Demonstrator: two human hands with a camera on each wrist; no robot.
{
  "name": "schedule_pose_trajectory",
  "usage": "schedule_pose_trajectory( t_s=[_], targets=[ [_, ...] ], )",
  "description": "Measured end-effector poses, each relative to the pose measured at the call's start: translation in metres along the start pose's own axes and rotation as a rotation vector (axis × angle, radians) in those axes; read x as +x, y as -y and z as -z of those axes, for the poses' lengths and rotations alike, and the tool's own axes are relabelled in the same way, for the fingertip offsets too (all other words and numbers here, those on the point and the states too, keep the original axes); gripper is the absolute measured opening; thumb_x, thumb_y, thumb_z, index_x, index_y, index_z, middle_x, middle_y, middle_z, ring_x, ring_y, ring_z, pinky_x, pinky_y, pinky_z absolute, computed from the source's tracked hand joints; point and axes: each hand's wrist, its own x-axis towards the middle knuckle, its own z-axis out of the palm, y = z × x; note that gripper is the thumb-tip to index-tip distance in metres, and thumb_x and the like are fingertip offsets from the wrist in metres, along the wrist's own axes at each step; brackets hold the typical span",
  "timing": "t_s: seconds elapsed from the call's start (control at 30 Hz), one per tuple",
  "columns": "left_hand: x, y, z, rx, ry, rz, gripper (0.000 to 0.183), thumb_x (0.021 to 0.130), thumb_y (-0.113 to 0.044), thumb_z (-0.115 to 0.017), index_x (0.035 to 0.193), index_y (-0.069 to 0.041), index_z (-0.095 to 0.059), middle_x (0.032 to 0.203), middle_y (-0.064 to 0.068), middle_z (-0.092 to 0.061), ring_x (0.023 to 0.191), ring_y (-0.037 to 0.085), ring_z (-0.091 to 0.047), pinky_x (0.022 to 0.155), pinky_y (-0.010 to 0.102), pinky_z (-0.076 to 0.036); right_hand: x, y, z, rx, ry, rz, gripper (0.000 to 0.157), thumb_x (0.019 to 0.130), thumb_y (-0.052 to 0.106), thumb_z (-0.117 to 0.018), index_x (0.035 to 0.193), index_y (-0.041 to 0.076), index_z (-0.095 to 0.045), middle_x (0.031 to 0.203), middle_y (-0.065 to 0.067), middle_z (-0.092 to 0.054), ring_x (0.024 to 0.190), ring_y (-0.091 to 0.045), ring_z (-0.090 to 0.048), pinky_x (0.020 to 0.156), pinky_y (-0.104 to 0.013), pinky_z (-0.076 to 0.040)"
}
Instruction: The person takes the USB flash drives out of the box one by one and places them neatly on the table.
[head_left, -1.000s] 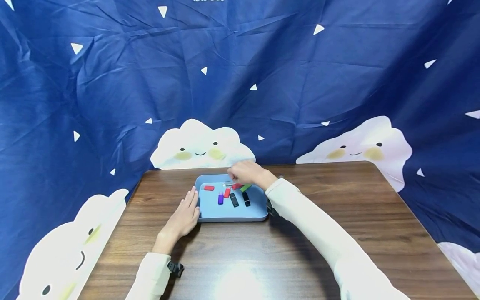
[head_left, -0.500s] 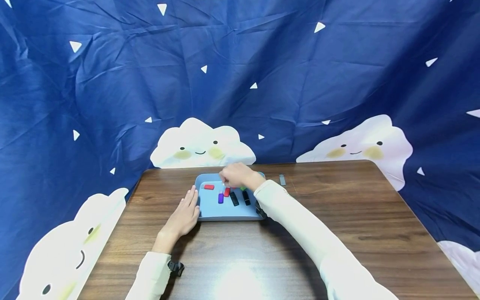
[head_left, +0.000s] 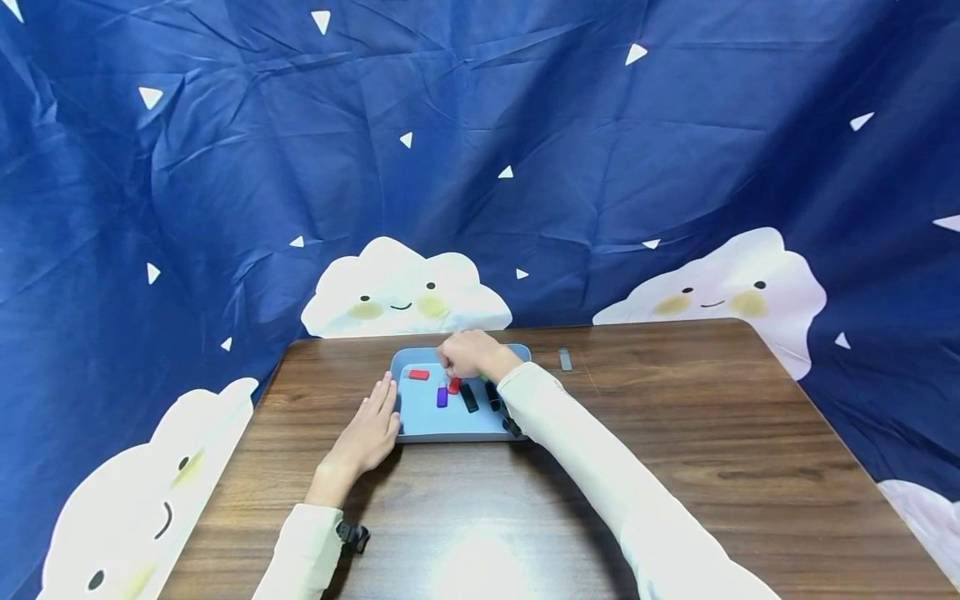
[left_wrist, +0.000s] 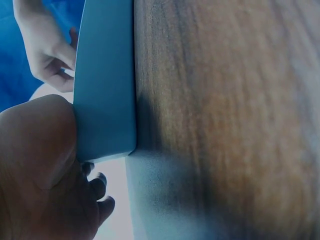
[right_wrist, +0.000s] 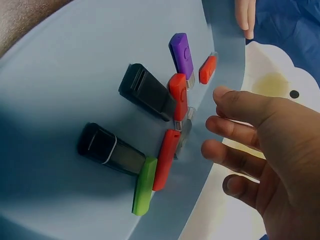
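My left hand [head_left: 369, 429] lies with straight fingers along the left wall of a blue tray [head_left: 457, 436]. Over the tray's far side hovers my right hand [head_left: 468, 353], its fingers loosely bent with nothing between them in the right wrist view. Below it are USB flash drives: a purple one [right_wrist: 182, 54], a red one [right_wrist: 178, 97], a longer red one [right_wrist: 166, 160] and a green one [right_wrist: 144, 186]. Two black drives [right_wrist: 146, 91] lie nearer the front. A small red drive [right_wrist: 207, 70] sits toward the left wall. One silvery drive [right_wrist: 184, 136] is partly hidden behind the reds.
A grey flash drive [head_left: 565, 360] lies on the wooden table [head_left: 675, 417], right of the tray. Behind the table's far edge hangs a blue curtain [head_left: 555, 167] with white clouds.
My right hand has moved left over the tray, and the arm's shift uncovers the grey flash drive on the table. The left hand stays at the tray's wall.
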Motion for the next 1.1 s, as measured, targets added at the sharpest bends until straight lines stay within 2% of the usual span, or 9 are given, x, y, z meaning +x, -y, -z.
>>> schedule_pose_trajectory(
  t_s=[0.17, 0.4, 0.6, 0.77, 0.97, 1.1],
  targets=[
    [0.000, -0.001, 0.001, 0.001, -0.004, -0.002, 0.062, 0.112, -0.017, -0.042, 0.163, 0.012, -0.025, 0.177, 0.024, -0.015, 0.163, 0.046, -0.023, 0.131, 0.063, -0.025, 0.001, 0.003, -0.006, 0.014, 0.027, -0.004, 0.014, 0.101, 0.033, -0.073, 0.100, 0.020, -0.070, 0.097, 0.004, -0.065, 0.085, -0.014, -0.056, 0.075, -0.030, -0.046],
    [-0.001, -0.002, 0.002, -0.005, 0.001, 0.003, 0.062, 0.112, -0.017, -0.042, 0.164, 0.011, -0.025, 0.177, 0.024, -0.016, 0.163, 0.046, -0.023, 0.131, 0.064, -0.025, 0.004, 0.010, -0.016, -0.009, 0.078, -0.018, 0.042, 0.095, 0.052, -0.077, 0.119, 0.018, -0.074, 0.106, 0.004, -0.069, 0.088, -0.015, -0.059, 0.078, -0.032, -0.051],
    [-0.001, -0.002, 0.000, 0.001, 0.004, 0.007, 0.062, 0.112, -0.018, -0.041, 0.164, 0.011, -0.024, 0.177, 0.024, -0.015, 0.163, 0.045, -0.022, 0.131, 0.063, -0.025, 0.003, 0.015, -0.021, -0.044, 0.110, -0.033, 0.058, 0.089, 0.063, -0.079, 0.124, 0.019, -0.071, 0.113, 0.002, -0.067, 0.094, -0.016, -0.059, 0.084, -0.035, -0.055],
    [0.000, -0.001, -0.001, 0.002, 0.007, 0.016, 0.062, 0.113, -0.018, -0.041, 0.165, 0.010, -0.023, 0.178, 0.023, -0.014, 0.163, 0.045, -0.021, 0.132, 0.063, -0.024, 0.002, 0.017, -0.027, -0.072, 0.108, -0.019, 0.057, 0.088, 0.065, -0.078, 0.124, 0.021, -0.070, 0.114, 0.003, -0.064, 0.093, -0.015, -0.059, 0.088, -0.036, -0.055],
    [0.000, -0.002, -0.001, 0.001, 0.000, 0.013, 0.061, 0.112, -0.017, -0.041, 0.164, 0.011, -0.024, 0.177, 0.023, -0.015, 0.163, 0.045, -0.022, 0.131, 0.063, -0.024, 0.001, 0.018, -0.029, -0.091, 0.094, 0.000, 0.045, 0.092, 0.057, -0.078, 0.119, 0.021, -0.070, 0.110, 0.003, -0.061, 0.088, -0.014, -0.057, 0.082, -0.032, -0.051],
    [0.000, -0.003, 0.000, -0.002, -0.008, 0.012, 0.061, 0.112, -0.017, -0.042, 0.164, 0.011, -0.025, 0.177, 0.024, -0.016, 0.163, 0.045, -0.023, 0.131, 0.063, -0.025, -0.001, 0.019, -0.028, -0.075, 0.087, 0.004, 0.042, 0.093, 0.051, -0.078, 0.121, 0.020, -0.071, 0.112, 0.002, -0.062, 0.089, -0.015, -0.057, 0.081, -0.032, -0.051]
  ],
)
